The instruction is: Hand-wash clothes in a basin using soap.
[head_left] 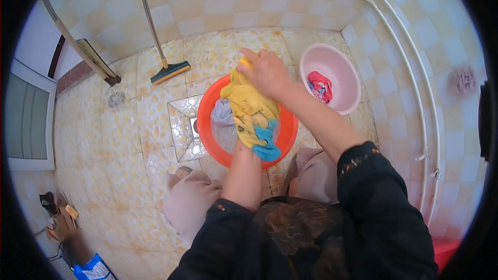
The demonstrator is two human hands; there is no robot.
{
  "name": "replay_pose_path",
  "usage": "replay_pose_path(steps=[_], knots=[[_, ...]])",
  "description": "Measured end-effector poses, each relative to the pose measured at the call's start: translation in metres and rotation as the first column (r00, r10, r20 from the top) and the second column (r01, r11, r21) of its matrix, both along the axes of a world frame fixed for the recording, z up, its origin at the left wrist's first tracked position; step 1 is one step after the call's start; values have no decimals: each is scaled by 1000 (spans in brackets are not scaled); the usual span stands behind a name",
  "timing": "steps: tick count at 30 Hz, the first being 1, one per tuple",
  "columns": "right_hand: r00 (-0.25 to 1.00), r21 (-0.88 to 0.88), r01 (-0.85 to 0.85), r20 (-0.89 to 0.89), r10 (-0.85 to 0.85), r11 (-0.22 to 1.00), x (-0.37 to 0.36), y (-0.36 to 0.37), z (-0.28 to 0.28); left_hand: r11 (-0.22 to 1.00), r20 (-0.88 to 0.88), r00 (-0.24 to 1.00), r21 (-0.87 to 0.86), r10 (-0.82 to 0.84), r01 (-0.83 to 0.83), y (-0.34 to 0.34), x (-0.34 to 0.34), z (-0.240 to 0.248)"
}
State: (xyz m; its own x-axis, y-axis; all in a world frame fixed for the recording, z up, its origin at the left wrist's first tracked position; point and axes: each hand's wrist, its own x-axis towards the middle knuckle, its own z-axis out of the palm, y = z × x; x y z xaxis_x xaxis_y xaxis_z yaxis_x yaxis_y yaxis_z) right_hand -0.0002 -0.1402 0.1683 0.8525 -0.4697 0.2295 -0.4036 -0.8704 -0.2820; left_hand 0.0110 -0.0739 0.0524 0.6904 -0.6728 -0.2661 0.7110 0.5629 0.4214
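Observation:
A wet-looking yellow cloth with a blue end (pixel 251 106) hangs over an orange-red basin (pixel 206 142) on the floor. My right hand (pixel 265 72) grips its upper end, fingers closed round the fabric. From below, my left forearm (pixel 244 173) reaches up to the cloth, which covers my left hand; its fingers are hidden. In the basin, a pale grey-lilac cloth (pixel 223 112) lies in cloudy water (pixel 224 137), left of the yellow one.
A pink basin (pixel 350 85) holding a bright pink patterned cloth (pixel 320 86) stands to the right by the wall. A square floor drain (pixel 181 137) adjoins the orange-red basin. A green-and-yellow floor brush (pixel 170 72) and a mop (pixel 96 59) lean at the back left. White pipes (pixel 402 36) run along the right wall.

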Motion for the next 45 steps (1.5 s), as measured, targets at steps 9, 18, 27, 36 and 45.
replay_pose_path(steps=[9, 18, 27, 36, 45], knots=[[819, -211, -570, -65, 570, 794, -59, 42, -5, 1000, 16, 1000, 13, -3, 3, 0, 5, -7], [981, 287, -21, -180, 75, 958, -1, -54, -15, 999, 45, 998, 16, -36, 35, -10, 0, -3], [900, 21, -434, 42, 433, 900, -35, 5, -22, 999, 54, 999, 49, -4, 2, 7, 12, -14], [691, -56, -719, 50, 721, 693, -79, 48, -7, 998, 64, 998, 61, 23, -27, 18, 16, -17], [955, -130, -290, 26, 296, 948, -29, 16, -23, 998, 62, 998, 56, 18, -21, 16, 11, -17]])
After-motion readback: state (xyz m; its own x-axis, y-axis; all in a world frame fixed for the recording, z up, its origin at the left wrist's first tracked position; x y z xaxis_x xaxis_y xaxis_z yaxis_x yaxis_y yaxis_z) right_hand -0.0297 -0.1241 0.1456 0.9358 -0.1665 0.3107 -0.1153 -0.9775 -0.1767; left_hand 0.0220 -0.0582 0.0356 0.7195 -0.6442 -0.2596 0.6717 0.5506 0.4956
